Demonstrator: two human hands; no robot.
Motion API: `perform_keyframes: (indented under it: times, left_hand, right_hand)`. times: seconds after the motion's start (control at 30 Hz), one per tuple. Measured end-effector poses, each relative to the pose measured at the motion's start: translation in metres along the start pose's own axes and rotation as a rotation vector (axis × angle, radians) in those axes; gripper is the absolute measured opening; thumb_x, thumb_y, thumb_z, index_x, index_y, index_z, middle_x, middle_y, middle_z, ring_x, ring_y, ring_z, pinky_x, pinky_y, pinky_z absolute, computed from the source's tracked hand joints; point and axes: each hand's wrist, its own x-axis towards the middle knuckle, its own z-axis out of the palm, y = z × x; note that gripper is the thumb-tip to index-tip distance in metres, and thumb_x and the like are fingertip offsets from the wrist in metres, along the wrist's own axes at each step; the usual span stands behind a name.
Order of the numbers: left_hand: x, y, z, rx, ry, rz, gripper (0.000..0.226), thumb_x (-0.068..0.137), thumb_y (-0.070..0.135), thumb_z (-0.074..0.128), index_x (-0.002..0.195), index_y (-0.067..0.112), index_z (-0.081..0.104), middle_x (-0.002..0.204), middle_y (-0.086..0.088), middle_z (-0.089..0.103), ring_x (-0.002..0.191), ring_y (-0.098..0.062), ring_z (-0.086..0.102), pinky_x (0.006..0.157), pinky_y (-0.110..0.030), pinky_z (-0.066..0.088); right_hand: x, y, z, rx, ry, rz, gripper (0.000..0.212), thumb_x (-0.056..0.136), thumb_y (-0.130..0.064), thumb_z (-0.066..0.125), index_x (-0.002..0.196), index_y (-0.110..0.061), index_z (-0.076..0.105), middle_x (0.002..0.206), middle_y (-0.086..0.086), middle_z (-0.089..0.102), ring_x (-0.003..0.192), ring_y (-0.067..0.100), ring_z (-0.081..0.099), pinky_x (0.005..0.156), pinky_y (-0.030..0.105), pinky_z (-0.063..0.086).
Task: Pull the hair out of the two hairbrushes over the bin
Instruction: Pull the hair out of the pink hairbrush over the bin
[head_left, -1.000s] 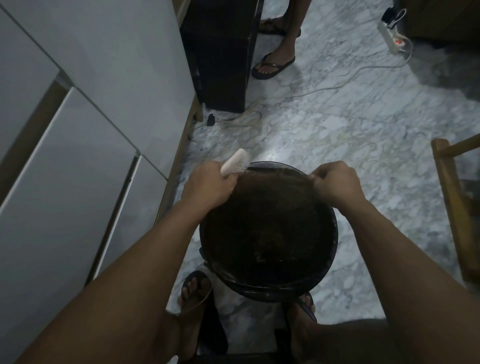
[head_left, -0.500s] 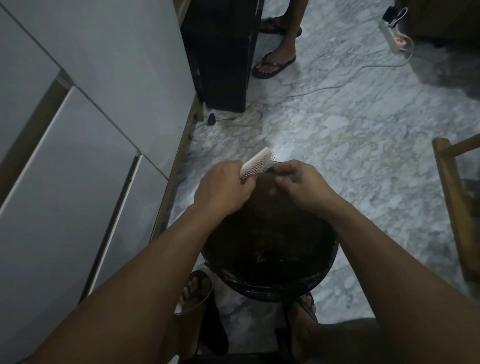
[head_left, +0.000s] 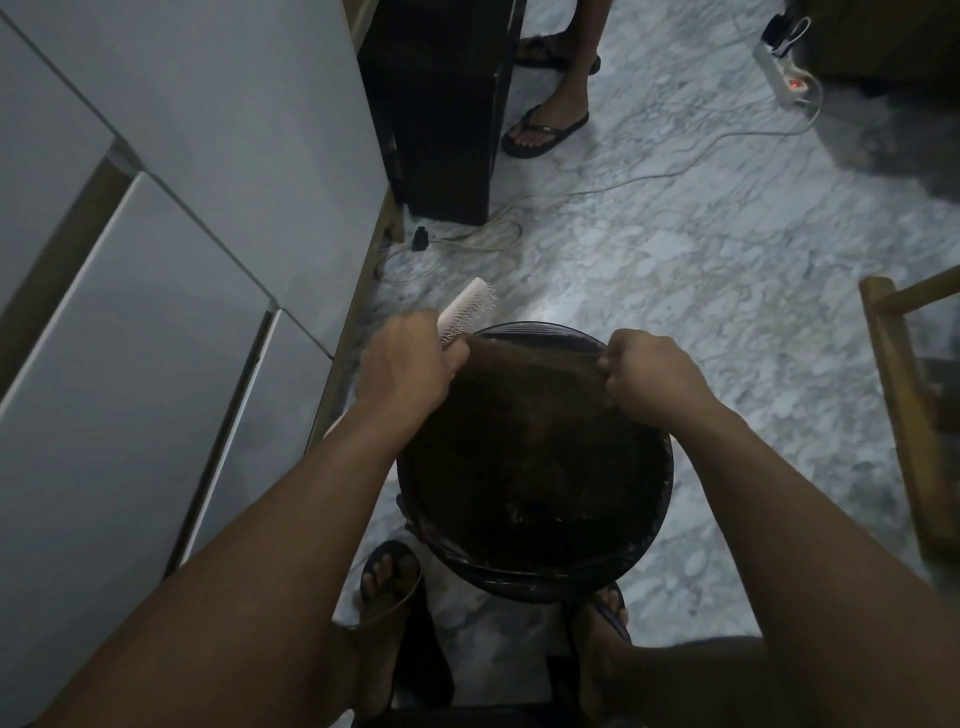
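hands apart again | left hand (head_left: 410, 364) grips white hairbrush (head_left: 465, 310) | right hand (head_left: 649, 374) pinches stretched hair (head_left: 535, 349) over bin (head_left: 519, 577)

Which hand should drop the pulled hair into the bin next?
Right. The right hand pinches the hair strands stretched from the hairbrush and sits over the bin; the left hand is occupied gripping the brush.

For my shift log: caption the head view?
Left hand grips white hairbrush; right hand pinches hair stretched above bin.
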Motion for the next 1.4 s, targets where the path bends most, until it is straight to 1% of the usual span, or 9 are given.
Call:
perform_keyframes:
  times: [0.3, 0.43, 0.6, 0.67, 0.77, 0.97, 1.1, 1.23, 1.4]
  left_hand:
    - [0.000, 0.001, -0.003, -0.022, 0.056, -0.001, 0.042, 0.090, 0.040, 0.062, 0.120, 0.011, 0.063, 0.112, -0.013, 0.067, 0.101, -0.031, 0.062, 0.064, -0.034, 0.035]
    - [-0.004, 0.006, -0.002, -0.088, 0.050, 0.059, 0.043, 0.090, 0.041, 0.063, 0.121, 0.011, 0.064, 0.110, -0.012, 0.067, 0.098, -0.029, 0.063, 0.064, -0.034, 0.039]
    - [-0.012, 0.020, 0.002, -0.153, -0.004, 0.224, 0.031, 0.090, 0.036, 0.063, 0.101, 0.008, 0.065, 0.092, -0.005, 0.061, 0.084, -0.022, 0.057, 0.063, -0.030, 0.033]
    - [-0.013, 0.025, 0.003, -0.171, 0.004, 0.251, 0.028, 0.090, 0.036, 0.063, 0.096, 0.009, 0.065, 0.085, -0.001, 0.054, 0.077, -0.017, 0.050, 0.062, -0.027, 0.029]
    - [-0.014, 0.025, 0.003, -0.203, 0.011, 0.267, 0.025, 0.089, 0.035, 0.064, 0.093, 0.011, 0.067, 0.080, 0.004, 0.051, 0.073, -0.013, 0.046, 0.051, -0.022, 0.022]
    - [-0.008, 0.015, 0.002, -0.188, 0.042, 0.212, 0.033, 0.090, 0.038, 0.064, 0.107, 0.010, 0.068, 0.092, -0.005, 0.064, 0.082, -0.019, 0.057, 0.061, -0.026, 0.034]
    - [0.001, 0.004, -0.007, -0.132, 0.151, 0.099, 0.042, 0.092, 0.039, 0.060, 0.122, 0.010, 0.063, 0.113, -0.011, 0.067, 0.102, -0.027, 0.063, 0.065, -0.029, 0.041]
    - [0.004, -0.001, -0.008, -0.171, 0.139, 0.058, 0.042, 0.092, 0.038, 0.062, 0.123, 0.009, 0.065, 0.112, -0.013, 0.069, 0.101, -0.029, 0.065, 0.065, -0.029, 0.041]
    - [0.001, 0.005, 0.000, -0.279, -0.087, 0.124, 0.034, 0.089, 0.038, 0.067, 0.108, 0.009, 0.070, 0.085, -0.002, 0.067, 0.072, -0.013, 0.060, 0.051, -0.014, 0.035]
  right_hand:
    - [0.005, 0.011, 0.006, -0.158, -0.024, 0.093, 0.012, 0.088, -0.019, 0.051, 0.096, -0.011, 0.055, 0.086, 0.006, 0.049, 0.078, 0.028, 0.047, 0.068, 0.034, 0.039]
    - [0.010, 0.020, 0.017, -0.160, -0.115, 0.072, 0.017, 0.086, -0.017, 0.055, 0.099, -0.007, 0.061, 0.097, 0.011, 0.064, 0.080, 0.028, 0.055, 0.068, 0.033, 0.044]
    - [0.000, 0.006, 0.012, 0.458, -0.228, -0.172, 0.070, 0.075, -0.001, 0.072, 0.139, -0.011, 0.044, 0.136, 0.002, 0.053, 0.124, 0.016, 0.052, 0.097, 0.029, 0.046]
    - [-0.005, -0.007, 0.011, 0.681, -0.329, -0.212, 0.069, 0.078, 0.001, 0.071, 0.140, -0.009, 0.043, 0.138, 0.000, 0.054, 0.128, 0.012, 0.051, 0.102, 0.031, 0.047]
    - [-0.010, -0.017, 0.017, 0.822, -0.414, -0.283, 0.044, 0.087, 0.005, 0.062, 0.129, -0.004, 0.057, 0.122, 0.007, 0.067, 0.112, 0.012, 0.063, 0.091, 0.020, 0.053]
    - [-0.004, -0.013, 0.016, 0.317, -0.236, -0.311, 0.018, 0.088, -0.023, 0.067, 0.090, -0.008, 0.077, 0.084, 0.010, 0.074, 0.069, 0.011, 0.063, 0.063, 0.017, 0.047]
    - [-0.002, 0.001, 0.021, 0.079, -0.258, -0.282, 0.013, 0.085, -0.026, 0.069, 0.090, -0.019, 0.079, 0.090, 0.000, 0.076, 0.084, 0.013, 0.067, 0.077, 0.029, 0.052]
    - [-0.003, 0.008, 0.021, -0.018, -0.287, -0.228, 0.013, 0.084, -0.023, 0.068, 0.087, -0.016, 0.079, 0.089, 0.004, 0.075, 0.086, 0.019, 0.067, 0.073, 0.028, 0.048]
    - [0.000, 0.004, 0.024, 0.048, -0.392, -0.226, 0.025, 0.080, -0.031, 0.074, 0.103, -0.020, 0.072, 0.099, -0.003, 0.069, 0.096, 0.015, 0.064, 0.077, 0.025, 0.043]
